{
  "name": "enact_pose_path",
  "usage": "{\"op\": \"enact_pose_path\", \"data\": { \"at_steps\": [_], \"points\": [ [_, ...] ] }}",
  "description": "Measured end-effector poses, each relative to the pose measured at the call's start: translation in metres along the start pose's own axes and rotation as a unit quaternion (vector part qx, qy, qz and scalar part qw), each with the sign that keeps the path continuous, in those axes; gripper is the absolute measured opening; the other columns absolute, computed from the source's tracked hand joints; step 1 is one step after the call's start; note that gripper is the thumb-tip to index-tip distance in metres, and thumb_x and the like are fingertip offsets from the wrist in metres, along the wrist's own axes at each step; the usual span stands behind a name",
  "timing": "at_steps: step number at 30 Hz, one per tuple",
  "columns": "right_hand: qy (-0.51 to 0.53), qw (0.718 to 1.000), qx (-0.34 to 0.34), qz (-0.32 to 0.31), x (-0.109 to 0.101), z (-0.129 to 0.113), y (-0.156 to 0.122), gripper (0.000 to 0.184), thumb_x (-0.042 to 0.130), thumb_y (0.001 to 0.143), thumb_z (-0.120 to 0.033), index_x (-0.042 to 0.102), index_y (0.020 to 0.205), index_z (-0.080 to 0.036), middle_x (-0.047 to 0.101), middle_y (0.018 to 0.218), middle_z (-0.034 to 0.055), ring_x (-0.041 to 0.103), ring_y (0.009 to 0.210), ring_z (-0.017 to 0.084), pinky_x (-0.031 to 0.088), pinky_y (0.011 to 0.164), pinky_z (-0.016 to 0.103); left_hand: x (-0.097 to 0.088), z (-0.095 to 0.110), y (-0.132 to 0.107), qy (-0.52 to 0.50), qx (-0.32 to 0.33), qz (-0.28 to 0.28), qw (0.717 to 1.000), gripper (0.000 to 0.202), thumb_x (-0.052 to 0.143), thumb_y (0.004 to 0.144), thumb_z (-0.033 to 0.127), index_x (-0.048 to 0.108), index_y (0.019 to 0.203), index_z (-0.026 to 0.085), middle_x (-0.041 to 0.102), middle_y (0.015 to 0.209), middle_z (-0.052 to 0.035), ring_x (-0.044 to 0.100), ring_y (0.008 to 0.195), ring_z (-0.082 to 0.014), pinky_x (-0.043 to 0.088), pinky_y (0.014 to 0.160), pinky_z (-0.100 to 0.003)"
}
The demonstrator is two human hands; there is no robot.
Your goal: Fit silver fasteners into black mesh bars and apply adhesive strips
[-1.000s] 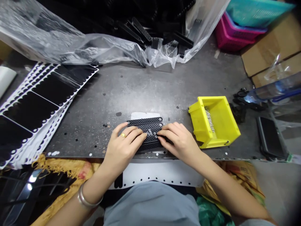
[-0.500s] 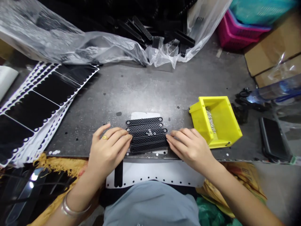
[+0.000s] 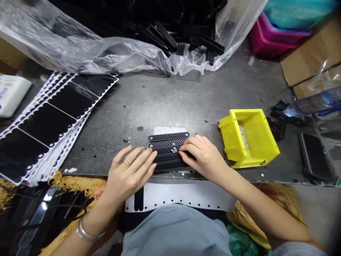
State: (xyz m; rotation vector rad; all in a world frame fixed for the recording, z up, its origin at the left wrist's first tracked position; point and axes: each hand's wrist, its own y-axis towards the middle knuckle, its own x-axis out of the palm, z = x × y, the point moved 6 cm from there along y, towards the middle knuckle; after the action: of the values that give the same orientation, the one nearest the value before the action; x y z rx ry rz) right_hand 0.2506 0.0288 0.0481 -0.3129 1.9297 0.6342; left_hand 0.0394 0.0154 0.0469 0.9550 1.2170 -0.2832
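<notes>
Five black strips (image 3: 167,144) touch left hand (image 3: 128,174) and right hand (image 3: 205,158), both flat, gripping nothing.

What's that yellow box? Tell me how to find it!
Start at the grey worktable in front of the person. Just right of their right hand, near the table's front edge, sits the yellow bin, open on top with tiny silver pieces inside. It is the only bright yellow thing on the table.

Before us the strips (image 3: 168,151) lie on the tabletop (image 3: 170,103), bin (image 3: 249,138) right, sheets (image 3: 50,121) left, bag (image 3: 106,39) behind.
</notes>
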Motion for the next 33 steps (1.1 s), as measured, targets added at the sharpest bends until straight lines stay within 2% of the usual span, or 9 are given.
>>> {"op": "enact_pose_path", "data": {
  "at_steps": [4,6,10,14,18,22,26,28,33],
  "points": [
    [0.013,0.999,0.035,0.018,-0.018,0.006,-0.026,0.01,0.063,0.101,-0.019,0.072,0.097,-0.016,0.073,0.089,0.0058,0.058,0.079,0.018,0.039,0.07,0.034,0.0,-0.005,0.003,0.008,0.062,-0.01,0.998,0.036,0.073,0.093,0.022,0.069,0.129,0.022,0.08,0.12,-0.0013,0.073,0.107,-0.0219,0.04,0.114,-0.041],
    [-0.006,0.999,0.041,0.033,-0.023,0.003,-0.041,0.006,0.066,0.099,-0.017,0.072,0.1,-0.016,0.074,0.088,0.0056,0.059,0.077,0.018,0.038,0.068,0.034,0.001,-0.009,0.004,-0.001,0.062,-0.007,0.998,0.04,0.074,0.092,0.022,0.067,0.132,0.023,0.08,0.119,-0.0008,0.073,0.107,-0.0224,0.041,0.113,-0.042],
    [-0.099,0.992,-0.024,0.071,-0.018,-0.014,-0.06,0.012,0.07,0.095,-0.015,0.072,0.107,-0.012,0.077,0.09,0.0077,0.062,0.079,0.019,0.04,0.066,0.034,0.002,-0.01,0.003,-0.032,0.034,0.012,0.999,0.049,0.074,0.092,0.02,0.062,0.139,0.029,0.08,0.116,0.0023,0.074,0.106,-0.0203,0.042,0.11,-0.04],
    [-0.186,0.976,-0.088,0.065,-0.012,-0.023,-0.069,0.024,0.075,0.092,-0.018,0.073,0.114,-0.007,0.079,0.097,0.009,0.064,0.09,0.022,0.045,0.076,0.036,0.0,-0.003,0.005,0.002,0.033,0.022,0.999,0.042,0.075,0.092,0.021,0.067,0.133,0.029,0.081,0.112,0.002,0.074,0.105,-0.0211,0.043,0.108,-0.041],
    [-0.225,0.965,-0.136,0.005,-0.013,-0.029,-0.069,0.026,0.056,0.099,-0.008,0.073,0.117,0.0,0.078,0.105,0.013,0.064,0.097,0.026,0.046,0.082,0.039,-0.003,0.004,0.011,0.03,0.054,0.017,0.998,0.03,0.075,0.092,0.019,0.072,0.121,0.025,0.081,0.111,0.0008,0.073,0.103,-0.0209,0.045,0.106,-0.042],
    [-0.268,0.949,-0.164,-0.035,-0.013,-0.037,-0.062,0.033,0.046,0.096,-0.002,0.074,0.113,0.003,0.077,0.103,0.0175,0.064,0.095,0.028,0.047,0.083,0.041,-0.002,0.002,0.017,0.012,0.01,0.012,1.0,0.021,0.075,0.091,0.016,0.073,0.11,0.025,0.081,0.109,0.0005,0.072,0.106,-0.0222,0.044,0.105,-0.044],
    [-0.261,0.941,-0.212,-0.044,-0.012,-0.041,-0.057,0.032,0.046,0.095,-0.001,0.077,0.104,-0.002,0.076,0.1,0.0173,0.063,0.091,0.026,0.048,0.081,0.039,0.003,-0.005,0.019,-0.05,-0.065,0.004,0.997,0.013,0.07,0.095,0.016,0.071,0.103,0.026,0.081,0.101,0.0017,0.073,0.1,-0.021,0.043,0.104,-0.045],
    [-0.224,0.953,-0.2,-0.039,-0.014,-0.037,-0.052,0.026,0.051,0.098,-0.005,0.077,0.098,-0.006,0.075,0.095,0.0142,0.063,0.088,0.024,0.047,0.077,0.037,0.007,-0.008,0.019,-0.088,-0.102,0.0,0.991,0.01,0.068,0.096,0.016,0.07,0.1,0.025,0.08,0.099,0.0011,0.073,0.097,-0.02,0.042,0.105,-0.046],
    [-0.087,0.994,-0.063,-0.011,-0.016,-0.02,-0.023,0.018,0.058,0.103,-0.019,0.074,0.102,-0.013,0.071,0.084,0.0065,0.057,0.073,0.018,0.041,0.063,0.034,0.01,-0.01,0.015,-0.127,-0.115,0.002,0.985,0.013,0.066,0.097,0.015,0.071,0.104,0.024,0.08,0.101,0.0002,0.074,0.096,-0.0189,0.041,0.107,-0.045]
  ]
}}
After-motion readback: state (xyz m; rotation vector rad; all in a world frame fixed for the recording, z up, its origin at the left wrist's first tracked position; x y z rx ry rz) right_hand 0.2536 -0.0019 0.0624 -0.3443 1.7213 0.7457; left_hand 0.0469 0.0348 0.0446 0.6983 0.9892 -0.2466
